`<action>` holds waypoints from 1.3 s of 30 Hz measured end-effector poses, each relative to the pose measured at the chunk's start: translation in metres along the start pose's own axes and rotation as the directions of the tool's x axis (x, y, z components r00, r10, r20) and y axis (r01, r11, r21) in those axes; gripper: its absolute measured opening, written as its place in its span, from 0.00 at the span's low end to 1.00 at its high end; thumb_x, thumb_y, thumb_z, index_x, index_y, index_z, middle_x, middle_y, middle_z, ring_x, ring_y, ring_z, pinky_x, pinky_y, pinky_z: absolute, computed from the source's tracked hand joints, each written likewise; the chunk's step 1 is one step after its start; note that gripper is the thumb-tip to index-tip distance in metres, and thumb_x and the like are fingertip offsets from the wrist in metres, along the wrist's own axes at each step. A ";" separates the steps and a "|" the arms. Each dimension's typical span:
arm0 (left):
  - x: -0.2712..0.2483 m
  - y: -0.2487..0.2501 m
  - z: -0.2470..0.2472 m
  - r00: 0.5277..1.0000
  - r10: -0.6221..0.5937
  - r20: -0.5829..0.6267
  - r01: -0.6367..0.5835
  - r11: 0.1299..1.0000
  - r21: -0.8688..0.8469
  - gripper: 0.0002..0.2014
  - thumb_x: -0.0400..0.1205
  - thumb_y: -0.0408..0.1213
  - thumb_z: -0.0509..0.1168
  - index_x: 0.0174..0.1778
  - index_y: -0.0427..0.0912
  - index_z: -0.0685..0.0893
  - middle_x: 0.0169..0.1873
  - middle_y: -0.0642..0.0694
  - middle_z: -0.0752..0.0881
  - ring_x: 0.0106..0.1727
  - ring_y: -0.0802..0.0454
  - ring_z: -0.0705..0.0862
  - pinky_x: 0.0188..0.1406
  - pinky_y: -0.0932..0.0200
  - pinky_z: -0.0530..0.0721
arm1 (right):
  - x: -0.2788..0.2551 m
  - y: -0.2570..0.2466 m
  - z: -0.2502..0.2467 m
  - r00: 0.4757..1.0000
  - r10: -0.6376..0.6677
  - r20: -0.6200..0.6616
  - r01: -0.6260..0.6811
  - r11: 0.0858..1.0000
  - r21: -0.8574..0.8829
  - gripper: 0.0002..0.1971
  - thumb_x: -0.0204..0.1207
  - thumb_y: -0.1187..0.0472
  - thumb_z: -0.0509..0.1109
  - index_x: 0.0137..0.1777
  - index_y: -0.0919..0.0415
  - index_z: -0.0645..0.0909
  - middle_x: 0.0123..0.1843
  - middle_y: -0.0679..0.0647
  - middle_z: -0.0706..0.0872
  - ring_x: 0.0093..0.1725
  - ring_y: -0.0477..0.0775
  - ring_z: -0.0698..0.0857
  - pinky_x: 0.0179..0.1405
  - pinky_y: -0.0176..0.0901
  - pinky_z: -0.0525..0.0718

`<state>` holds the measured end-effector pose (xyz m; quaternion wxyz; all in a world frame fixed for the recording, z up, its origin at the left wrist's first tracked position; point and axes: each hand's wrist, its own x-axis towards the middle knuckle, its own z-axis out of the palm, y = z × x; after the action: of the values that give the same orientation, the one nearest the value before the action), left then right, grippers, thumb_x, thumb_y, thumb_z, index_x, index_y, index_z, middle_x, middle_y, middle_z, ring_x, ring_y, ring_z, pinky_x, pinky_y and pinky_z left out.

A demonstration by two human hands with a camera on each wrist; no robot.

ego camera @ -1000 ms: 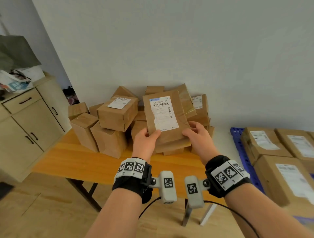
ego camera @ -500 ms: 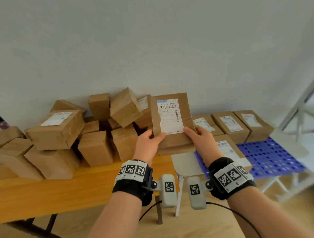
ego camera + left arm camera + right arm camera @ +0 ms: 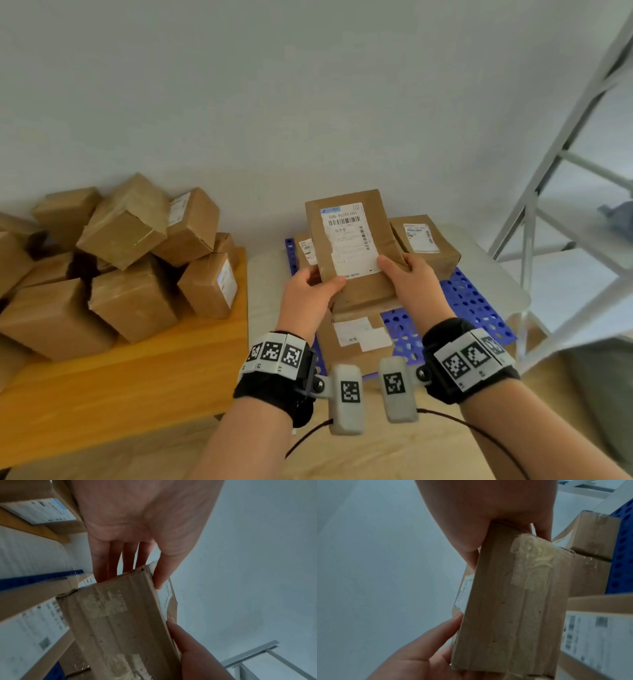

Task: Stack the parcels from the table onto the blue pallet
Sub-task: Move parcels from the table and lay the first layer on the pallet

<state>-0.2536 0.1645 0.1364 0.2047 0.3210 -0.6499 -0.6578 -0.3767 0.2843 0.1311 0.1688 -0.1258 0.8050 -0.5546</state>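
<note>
Carried rightward off the counter [image 3: 113, 373], the labelled parcel [image 3: 349, 246] now hangs above the blue pallet [image 3: 472, 301]. Left hand [image 3: 308, 291] and right hand [image 3: 411, 277] each grip one lower corner, fingers curled behind, thumbs in front.

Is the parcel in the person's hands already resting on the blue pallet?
No, the parcel is held up by the left hand and right hand above the blue pallet.
</note>
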 end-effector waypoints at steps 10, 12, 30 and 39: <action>0.012 -0.037 0.118 0.996 -0.069 -0.058 0.074 0.992 0.098 0.15 0.82 0.54 0.63 0.57 0.50 0.84 0.49 0.53 0.89 0.52 0.54 0.88 0.58 0.48 0.86 | 0.054 0.062 -0.102 0.998 0.029 0.053 -0.028 0.999 -0.027 0.10 0.82 0.48 0.67 0.60 0.47 0.82 0.53 0.43 0.88 0.54 0.47 0.87 0.59 0.50 0.86; 0.011 -0.044 0.130 0.998 -0.014 -0.055 0.028 0.962 0.272 0.16 0.83 0.55 0.61 0.56 0.48 0.85 0.48 0.54 0.88 0.50 0.55 0.86 0.53 0.54 0.84 | 0.059 0.074 -0.110 0.996 0.056 0.065 -0.054 0.998 -0.031 0.12 0.81 0.48 0.67 0.62 0.48 0.82 0.54 0.45 0.89 0.54 0.48 0.87 0.59 0.51 0.86; 0.028 -0.119 0.147 0.992 -0.124 0.012 0.048 0.474 0.879 0.23 0.87 0.56 0.44 0.71 0.53 0.76 0.79 0.46 0.68 0.80 0.43 0.63 0.73 0.35 0.66 | 0.087 0.157 -0.088 0.948 0.282 0.149 -0.268 0.958 -0.107 0.22 0.82 0.49 0.66 0.73 0.57 0.74 0.61 0.53 0.84 0.57 0.56 0.84 0.62 0.57 0.84; 0.030 -0.118 0.141 0.994 -0.107 0.019 0.017 0.330 0.944 0.29 0.88 0.52 0.53 0.85 0.51 0.55 0.83 0.51 0.61 0.83 0.48 0.59 0.77 0.42 0.67 | 0.103 0.165 -0.070 0.934 0.324 0.152 -0.293 0.937 -0.192 0.22 0.83 0.51 0.64 0.74 0.58 0.73 0.55 0.53 0.83 0.57 0.58 0.83 0.62 0.60 0.82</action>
<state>-0.3545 0.2548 0.0083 -0.0688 0.3790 -0.9049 -0.1809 -0.5015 0.3623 -0.0143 0.3154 -0.0611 0.8395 -0.4382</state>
